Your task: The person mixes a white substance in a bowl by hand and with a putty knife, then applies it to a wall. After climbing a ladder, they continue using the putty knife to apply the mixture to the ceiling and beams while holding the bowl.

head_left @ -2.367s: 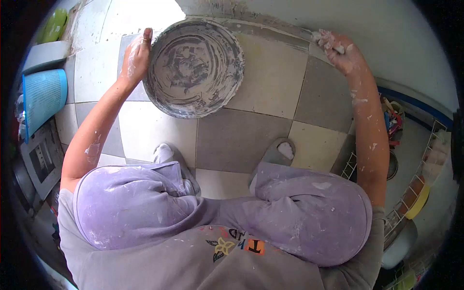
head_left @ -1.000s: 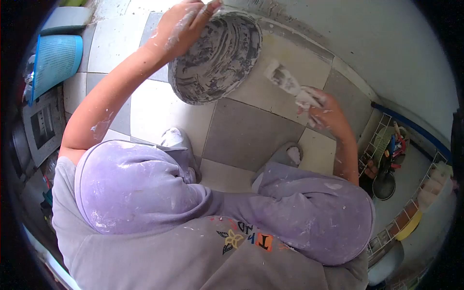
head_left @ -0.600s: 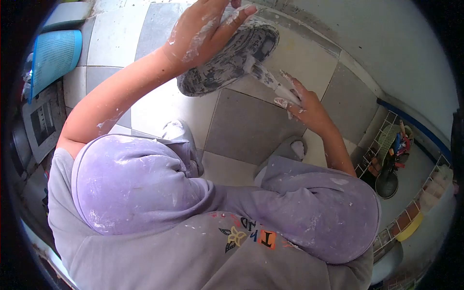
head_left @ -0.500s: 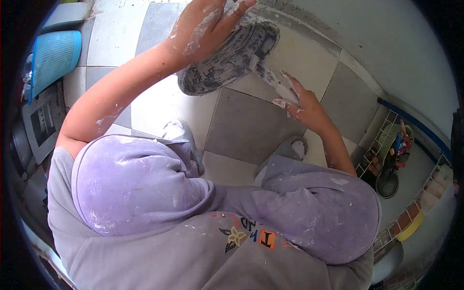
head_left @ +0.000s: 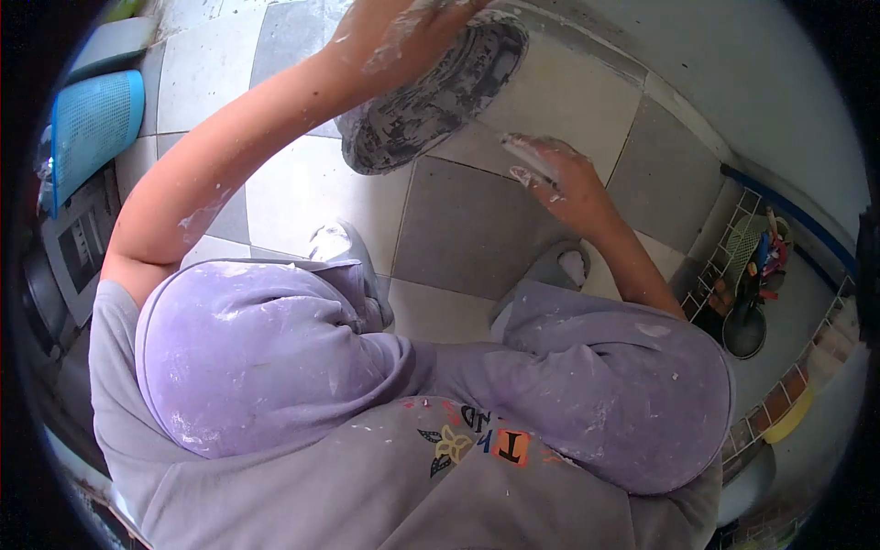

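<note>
The left hand (head_left: 403,27) grips the rim of a tilted pan (head_left: 435,92), which hangs just below it. The right hand (head_left: 559,183) closes on a scraper (head_left: 522,156), held just right of the pan, above the floor (head_left: 477,229).

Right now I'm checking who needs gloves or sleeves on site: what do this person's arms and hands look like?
Both arms are bare past the elbow, with no gloves, watch or rings visible. The left hand and right hand are smeared with whitish plaster, and dried white splashes dot both forearms. A short grey T-shirt sleeve ends at the left upper arm.
</note>
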Tool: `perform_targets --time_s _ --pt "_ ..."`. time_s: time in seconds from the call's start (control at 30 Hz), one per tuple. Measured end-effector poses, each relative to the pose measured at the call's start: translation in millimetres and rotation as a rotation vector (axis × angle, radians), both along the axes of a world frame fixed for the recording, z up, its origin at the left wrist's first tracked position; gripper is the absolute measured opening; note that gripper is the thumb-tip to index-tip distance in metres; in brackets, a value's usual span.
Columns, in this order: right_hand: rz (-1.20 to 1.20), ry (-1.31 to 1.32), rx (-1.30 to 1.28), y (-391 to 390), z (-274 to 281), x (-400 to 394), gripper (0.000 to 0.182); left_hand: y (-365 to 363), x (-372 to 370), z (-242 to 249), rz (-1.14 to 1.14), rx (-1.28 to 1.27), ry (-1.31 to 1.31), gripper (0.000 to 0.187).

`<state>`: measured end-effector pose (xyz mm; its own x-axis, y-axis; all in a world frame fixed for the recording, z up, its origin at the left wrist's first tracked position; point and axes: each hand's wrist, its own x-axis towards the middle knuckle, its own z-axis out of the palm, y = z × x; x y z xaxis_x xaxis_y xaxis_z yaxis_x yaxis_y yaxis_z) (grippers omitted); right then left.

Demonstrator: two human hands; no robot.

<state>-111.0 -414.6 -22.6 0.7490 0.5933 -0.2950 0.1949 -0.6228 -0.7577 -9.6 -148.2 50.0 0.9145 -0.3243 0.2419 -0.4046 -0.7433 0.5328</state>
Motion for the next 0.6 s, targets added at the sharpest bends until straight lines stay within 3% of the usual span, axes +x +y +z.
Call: perform_targets --time_s 0.23,0.43,0.53,0.6 --pt "0.057 -0.2 -0.234 23.1 4.7 -3.3 0.045 0.4 -0.5 1.1 0.004 0.019 -0.05 0.029" --pt "-0.114 -0.182 -0.072 15.6 2.9 14.2 0.041 28.9 31.7 -30.2 -0.312 0.259 -0.52 0.026" --pt "-0.133 -0.293 -0.274 14.9 15.8 30.9 0.037 20.5 36.3 -7.7 -0.213 0.07 0.066 0.032" --pt "-0.126 -0.439 -0.195 10.3 15.3 42.2 0.036 10.9 38.0 10.4 -0.107 -0.015 0.285 0.037"
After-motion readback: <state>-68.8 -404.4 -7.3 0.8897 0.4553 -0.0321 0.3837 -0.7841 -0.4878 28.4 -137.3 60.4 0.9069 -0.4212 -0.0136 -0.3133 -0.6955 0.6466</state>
